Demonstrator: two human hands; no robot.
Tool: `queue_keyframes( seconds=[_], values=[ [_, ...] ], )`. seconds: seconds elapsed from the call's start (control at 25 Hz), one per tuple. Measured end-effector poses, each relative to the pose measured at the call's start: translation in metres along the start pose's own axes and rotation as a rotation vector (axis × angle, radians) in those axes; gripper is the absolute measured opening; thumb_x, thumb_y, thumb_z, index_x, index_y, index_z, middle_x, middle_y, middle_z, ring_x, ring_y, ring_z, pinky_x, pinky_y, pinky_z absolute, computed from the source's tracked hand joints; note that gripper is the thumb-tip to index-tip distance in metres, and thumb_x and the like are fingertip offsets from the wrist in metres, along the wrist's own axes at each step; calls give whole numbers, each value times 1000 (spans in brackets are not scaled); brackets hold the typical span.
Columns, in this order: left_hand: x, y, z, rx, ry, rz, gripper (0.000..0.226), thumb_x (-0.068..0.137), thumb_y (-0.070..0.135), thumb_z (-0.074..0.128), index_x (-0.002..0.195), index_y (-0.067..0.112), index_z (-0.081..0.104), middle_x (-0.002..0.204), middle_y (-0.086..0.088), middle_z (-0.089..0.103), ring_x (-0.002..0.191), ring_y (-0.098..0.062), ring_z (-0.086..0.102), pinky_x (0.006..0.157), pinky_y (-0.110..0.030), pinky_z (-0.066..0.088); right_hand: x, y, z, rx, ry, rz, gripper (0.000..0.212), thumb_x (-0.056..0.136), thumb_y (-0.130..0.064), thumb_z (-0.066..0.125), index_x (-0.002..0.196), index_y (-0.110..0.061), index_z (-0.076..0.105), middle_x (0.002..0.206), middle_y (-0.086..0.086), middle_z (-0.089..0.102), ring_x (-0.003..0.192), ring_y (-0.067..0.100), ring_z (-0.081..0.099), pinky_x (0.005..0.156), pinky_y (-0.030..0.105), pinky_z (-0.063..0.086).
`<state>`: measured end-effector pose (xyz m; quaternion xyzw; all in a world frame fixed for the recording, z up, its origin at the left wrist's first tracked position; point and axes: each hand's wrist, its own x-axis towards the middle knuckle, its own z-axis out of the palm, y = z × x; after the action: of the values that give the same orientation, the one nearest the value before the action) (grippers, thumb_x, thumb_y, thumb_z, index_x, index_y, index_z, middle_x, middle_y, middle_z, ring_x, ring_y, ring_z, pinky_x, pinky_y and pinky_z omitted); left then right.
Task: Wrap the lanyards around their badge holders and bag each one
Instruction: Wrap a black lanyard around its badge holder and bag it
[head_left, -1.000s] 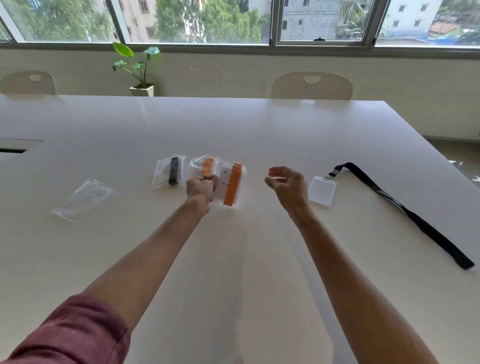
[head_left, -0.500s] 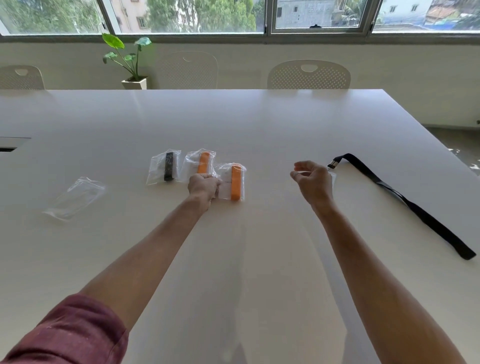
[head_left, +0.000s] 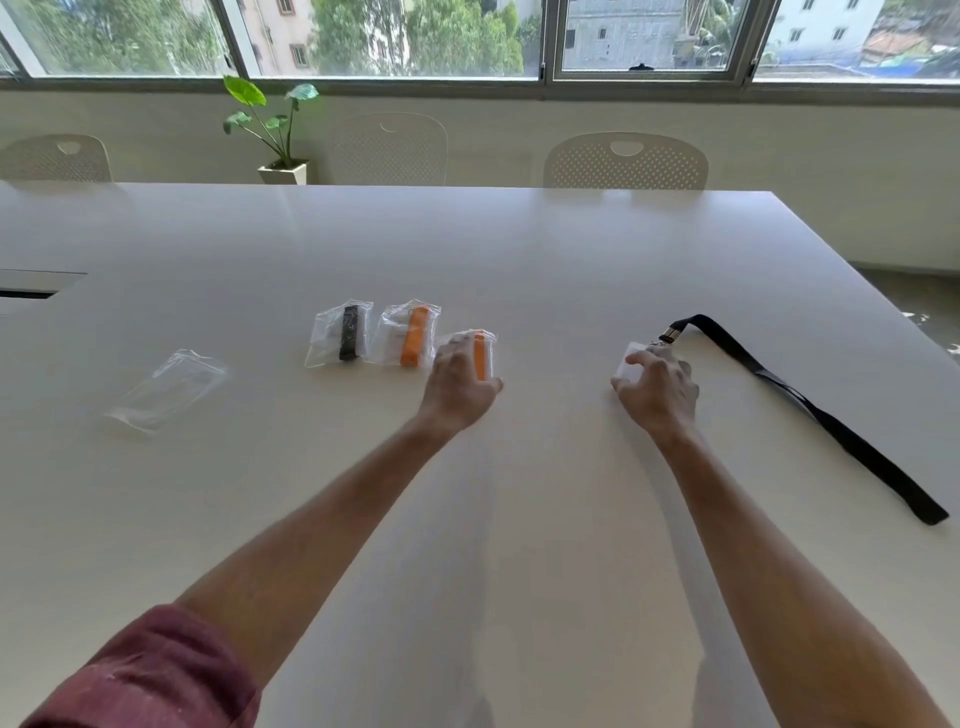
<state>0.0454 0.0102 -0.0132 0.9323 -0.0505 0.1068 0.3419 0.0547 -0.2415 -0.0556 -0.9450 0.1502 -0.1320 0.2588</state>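
1. On the table (head_left: 519, 260), three bagged sets lie in a row: a black one (head_left: 340, 334), an orange one (head_left: 410, 335), and a second orange one (head_left: 480, 353) at the right end.
2. These three look finished, each lanyard wound on its holder and sealed in plastic.
3. My left hand (head_left: 460, 384) rests over that last bag, fingers spread and relaxed on it, not gripping; it seems just set in place.
4. My right hand (head_left: 657, 387) is on the remaining holder (head_left: 631, 358), fingers curled over its near edge, apparently taking hold of it.
5. That holder is clipped to a black lanyard (head_left: 810, 410), which trails unwound across the table to the right.
6. An empty bag (head_left: 169, 389) lies well apart on the left, likely meant for this last set.
7. What is left, by my judgement: wind the strap round the holder, fetch the bag, slip the bundle in and close it.
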Motion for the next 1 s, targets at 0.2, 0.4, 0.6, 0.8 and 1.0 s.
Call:
queue_keyframes(
  seconds=[0.2, 0.4, 0.6, 0.8, 1.0],
  values=[
    [-19, 14, 30, 14, -176, 111, 70, 83, 29, 69, 140, 2, 39, 145, -16, 40, 138, -24, 30, 112, -25, 18, -9, 5, 4, -93, -64, 25, 60, 82, -53, 62, 130, -18, 53, 151, 10, 34, 133, 36, 35, 110, 43, 26],
    [-32, 24, 57, 72, -277, 218, 69, 86, 36, 64, 142, 5, 38, 148, -14, 36, 140, -23, 28, 116, -34, 20, -23, -2, 9, -109, 30, -27, 59, 79, -55, 64, 119, -12, 58, 139, 11, 48, 126, 34, 45, 105, 42, 33],
    [-35, 21, 67, 132, -258, 287, 66, 88, 44, 59, 140, 8, 41, 147, -11, 40, 139, -20, 30, 115, -35, 20, -39, -10, 15, -76, 152, -91, 45, 84, -41, 63, 112, -6, 60, 131, 12, 55, 116, 33, 52, 99, 38, 40],
    [-37, 19, 66, 97, -247, 295, 74, 84, 53, 60, 139, 6, 42, 145, -11, 43, 137, -21, 34, 114, -35, 24, -50, -17, 12, -72, 151, -97, 39, 82, -31, 63, 114, -9, 61, 126, 7, 59, 105, 31, 60, 81, 33, 45],
    [-38, 17, 63, -41, -245, 247, 90, 71, 60, 70, 138, 6, 43, 135, -12, 53, 125, -25, 49, 105, -35, 39, -67, -30, 11, 257, 115, -49, 29, 69, -37, 70, 95, -25, 66, 112, -9, 66, 90, 17, 64, 71, 27, 37]
  ],
)
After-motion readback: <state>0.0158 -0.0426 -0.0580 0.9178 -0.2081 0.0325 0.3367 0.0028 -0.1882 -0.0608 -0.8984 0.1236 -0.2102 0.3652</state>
